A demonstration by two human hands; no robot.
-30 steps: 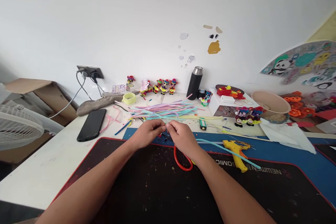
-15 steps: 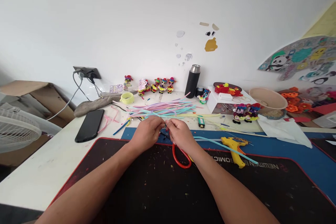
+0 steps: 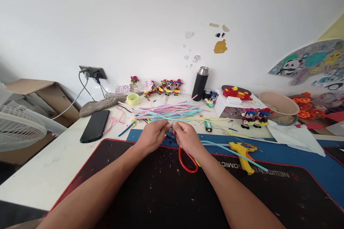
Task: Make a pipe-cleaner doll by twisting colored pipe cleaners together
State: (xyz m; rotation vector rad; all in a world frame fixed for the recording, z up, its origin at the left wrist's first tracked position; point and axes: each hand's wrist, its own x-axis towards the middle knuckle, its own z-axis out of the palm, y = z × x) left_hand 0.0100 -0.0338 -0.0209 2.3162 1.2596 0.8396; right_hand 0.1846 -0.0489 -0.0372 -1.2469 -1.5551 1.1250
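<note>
small piece [image 3: 171,128], mostly hidden, sits between the fingertips of our two hands, the left hand [image 3: 152,136] and right hand [image 3: 188,139] equally near. both are nearly closed, thumb against forefinger; we see only a teal glint, so we can't be sure what each grips, nor which way its long axis runs. the line between the pinches goes side to side, just short of the stem pile [image 3: 185,111] on the worktop [image 3: 29,171]. a red handle [image 3: 190,171] shows below our right hand; touching or apart, we cannot tell.
</note>
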